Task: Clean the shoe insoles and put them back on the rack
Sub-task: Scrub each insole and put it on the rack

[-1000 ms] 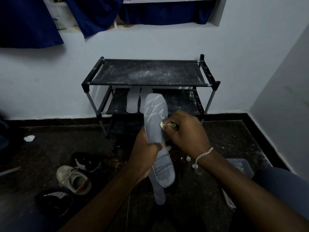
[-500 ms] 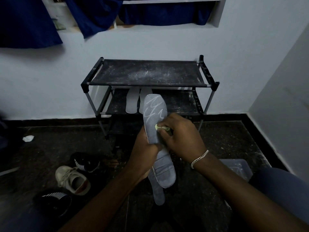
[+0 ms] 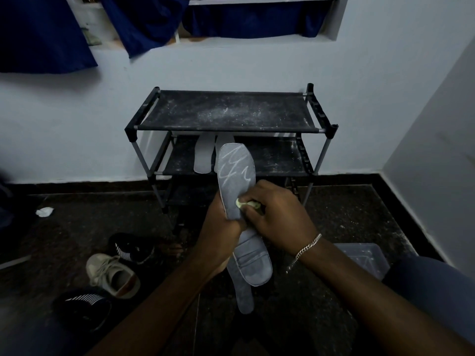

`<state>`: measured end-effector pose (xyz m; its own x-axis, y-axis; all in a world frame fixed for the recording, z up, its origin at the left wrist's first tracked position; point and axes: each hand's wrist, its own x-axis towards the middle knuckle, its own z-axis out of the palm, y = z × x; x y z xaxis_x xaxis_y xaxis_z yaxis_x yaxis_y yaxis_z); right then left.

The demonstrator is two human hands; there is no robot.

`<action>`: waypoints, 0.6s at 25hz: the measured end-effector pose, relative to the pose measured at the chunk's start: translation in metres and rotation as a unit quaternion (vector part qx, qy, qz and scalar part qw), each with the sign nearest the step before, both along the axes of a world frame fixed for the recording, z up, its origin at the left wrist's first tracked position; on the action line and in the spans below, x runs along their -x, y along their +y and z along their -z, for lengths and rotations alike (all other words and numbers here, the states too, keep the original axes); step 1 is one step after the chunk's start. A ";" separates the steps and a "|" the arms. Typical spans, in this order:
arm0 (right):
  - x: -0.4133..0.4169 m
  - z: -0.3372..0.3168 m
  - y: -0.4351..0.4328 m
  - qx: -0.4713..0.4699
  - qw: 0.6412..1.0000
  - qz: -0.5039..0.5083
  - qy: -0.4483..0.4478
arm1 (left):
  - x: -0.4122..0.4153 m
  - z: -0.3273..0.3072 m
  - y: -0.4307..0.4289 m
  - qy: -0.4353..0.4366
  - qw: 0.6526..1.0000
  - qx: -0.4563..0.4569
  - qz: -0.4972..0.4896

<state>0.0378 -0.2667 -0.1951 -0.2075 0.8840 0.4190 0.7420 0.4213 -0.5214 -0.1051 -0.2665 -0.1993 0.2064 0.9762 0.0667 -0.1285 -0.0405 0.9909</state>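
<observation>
Two grey insoles stand stacked before the rack (image 3: pixel 226 111), gripped at mid-length by the left hand (image 3: pixel 221 235), whose fingers curl round their edge. The front insole (image 3: pixel 236 176) has pale scribbled streaks on its toe end. The rear insole (image 3: pixel 244 299) shows only as a heel end poking out below it. The right hand (image 3: pixel 277 217), with a bracelet (image 3: pixel 305 249) at its wrist, pinches a yellow-green wad (image 3: pixel 246 202) against the front insole. The wad is mostly hidden by the fingertips and may be a cloth or a sponge. On the rack's middle shelf lie two pale insoles (image 3: pixel 204 155), one partly covered by the held pair. The rack's lowest shelf is lost in shadow. Three shoes (image 3: pixel 113 276) lie on the floor left of the rack. A clear plastic tub (image 3: pixel 365 258) sits to the rack's right, partly cut off by the forearm.
</observation>
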 end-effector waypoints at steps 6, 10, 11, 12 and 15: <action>-0.008 -0.006 0.009 -0.032 0.997 0.056 0.037 | -0.001 0.000 -0.002 -0.019 0.998 0.049 0.022; -0.004 -0.001 0.003 0.003 1.000 0.019 0.014 | 0.000 0.003 0.001 -0.017 0.999 0.034 -0.003; -0.007 -0.001 0.005 0.000 0.999 0.035 0.023 | 0.001 0.005 0.001 -0.031 0.998 0.054 0.001; -0.011 -0.002 0.008 -0.009 0.998 0.055 0.038 | 0.000 0.005 0.000 -0.045 0.996 0.075 0.010; -0.013 -0.004 0.013 -0.033 0.994 0.076 0.067 | -0.003 0.005 -0.002 -0.064 0.993 0.097 0.013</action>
<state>0.0508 -0.2534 -0.1907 -0.0119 0.8702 0.4926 0.7250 0.3468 -0.5951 -0.1025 -0.2688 -0.2039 0.2345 0.9675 -0.0949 -0.2520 0.1548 0.9553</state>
